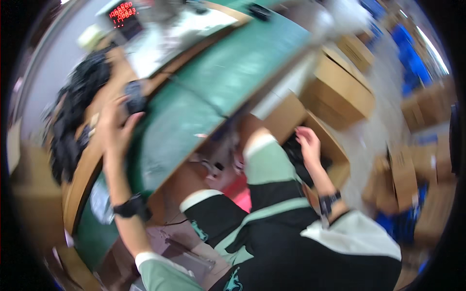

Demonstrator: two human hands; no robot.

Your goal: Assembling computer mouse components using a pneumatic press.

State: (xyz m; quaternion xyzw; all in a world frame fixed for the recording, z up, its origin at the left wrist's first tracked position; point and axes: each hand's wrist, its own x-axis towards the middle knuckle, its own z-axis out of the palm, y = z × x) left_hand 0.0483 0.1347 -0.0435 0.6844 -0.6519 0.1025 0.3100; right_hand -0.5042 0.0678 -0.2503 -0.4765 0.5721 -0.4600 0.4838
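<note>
Over the wooden edge strip on the left, my left hand (115,128) has its thumb and fingers around a small dark, block-shaped thing (135,96). Blur hides its kind. A heap of black, shaggy items (80,92) lies just left of that hand. On the other side, my right hand (309,141) is above an open cardboard box (340,162) beside my leg. Its fingers are curled and drawn together; whatever they hold, if anything, does not show. Black items (296,154) lie in the box below it.
A green-topped table (233,68) runs across in front, with a dark cable (196,94) over it. At its back stands a device with a red digital display (124,14). Closed cartons (340,87) and further boxes (403,174) crowd the right floor.
</note>
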